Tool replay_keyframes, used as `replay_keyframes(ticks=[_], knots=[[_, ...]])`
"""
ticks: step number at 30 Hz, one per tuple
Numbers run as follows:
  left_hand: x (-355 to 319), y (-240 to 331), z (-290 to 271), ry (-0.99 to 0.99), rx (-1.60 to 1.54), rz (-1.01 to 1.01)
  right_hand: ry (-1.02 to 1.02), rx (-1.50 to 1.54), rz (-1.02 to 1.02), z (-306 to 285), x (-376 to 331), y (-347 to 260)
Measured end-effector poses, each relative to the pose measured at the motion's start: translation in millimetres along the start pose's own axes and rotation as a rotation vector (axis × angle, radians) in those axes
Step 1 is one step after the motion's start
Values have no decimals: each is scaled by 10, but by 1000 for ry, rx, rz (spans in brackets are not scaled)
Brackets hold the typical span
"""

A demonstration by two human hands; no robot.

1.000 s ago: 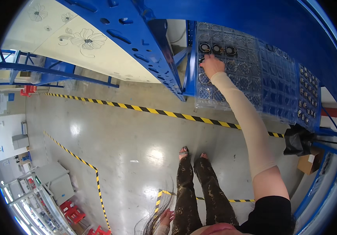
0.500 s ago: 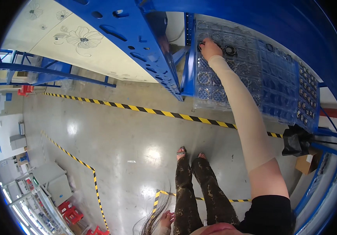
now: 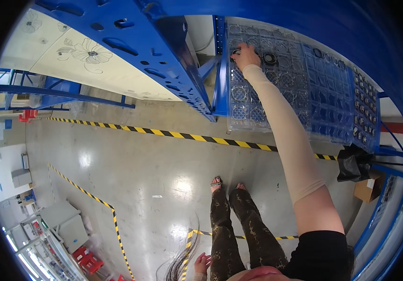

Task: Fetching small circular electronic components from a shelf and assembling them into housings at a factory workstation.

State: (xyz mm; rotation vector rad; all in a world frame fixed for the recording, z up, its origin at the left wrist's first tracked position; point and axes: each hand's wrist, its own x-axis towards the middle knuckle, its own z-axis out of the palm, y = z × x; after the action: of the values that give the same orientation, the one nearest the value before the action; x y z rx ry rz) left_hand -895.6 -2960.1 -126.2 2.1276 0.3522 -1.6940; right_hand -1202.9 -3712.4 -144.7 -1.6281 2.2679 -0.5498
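- The clear tray point(image 3: 240, 102) is framed by the blue rack point(image 3: 138, 61), presumably so that it can be reached while standing.
- Beside the clear tray, on its right, a blue-tinted tray point(image 3: 331, 108) is set, apparently kept close for easy reach.
- Over the clear tray's far left part, the right hand point(image 3: 247, 56) is held palm down, fingers partly curled, as suits small pieces in pockets.
- Well apart from the clear tray, the left hand point(image 3: 202, 263) is held loosely open, nothing seen in it.
- At the right hand's fingertips, in the clear tray's far left part, a black round part point(image 3: 235, 53) is touched; whether it is gripped cannot be told.
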Motion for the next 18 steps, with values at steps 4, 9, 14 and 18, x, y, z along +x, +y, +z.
replay_keyframes(ticks=[4, 9, 14, 18], knots=[[10, 40, -1, 1, 29, 10, -3, 49, -19, -47, 59, 92], [32, 31, -61, -4, 15, 20, 182, 452, 42, -61, 60, 163], [11, 67, -41, 3, 35, 10, 365, 633, -66, -39, 123, 489], [53, 72, 24, -21, 31, 12, 358, 721, 123, -179, 492, 982]])
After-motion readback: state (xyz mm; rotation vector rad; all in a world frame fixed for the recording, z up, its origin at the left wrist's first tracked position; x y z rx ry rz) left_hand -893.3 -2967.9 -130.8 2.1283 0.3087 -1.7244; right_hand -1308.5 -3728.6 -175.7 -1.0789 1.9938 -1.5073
